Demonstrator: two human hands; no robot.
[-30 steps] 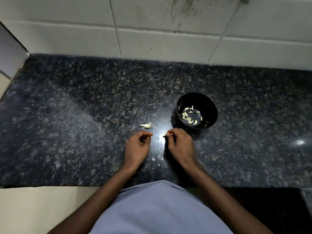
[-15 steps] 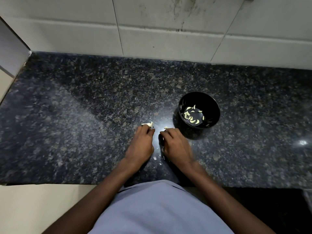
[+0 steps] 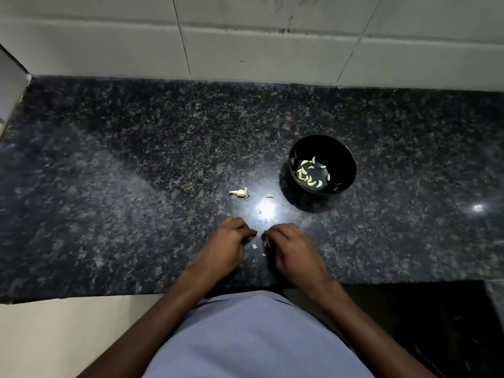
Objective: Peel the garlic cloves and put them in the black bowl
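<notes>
Black bowl (image 3: 344, 148): on the granite bench (image 3: 109, 186), holding peeled garlic cloves (image 3: 309, 174). One loose clove (image 3: 269, 196) just left of it; garlic scrap (image 3: 240, 192) further left. Your left hand (image 3: 227, 245) and right hand (image 3: 293, 248): near the bench edge, fingers curled; any hold, cannot tell.

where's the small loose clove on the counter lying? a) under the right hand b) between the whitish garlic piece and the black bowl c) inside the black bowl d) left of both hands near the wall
b: the small clove lies on the counter between the whitish garlic piece and the black bowl, apart from both.
</notes>
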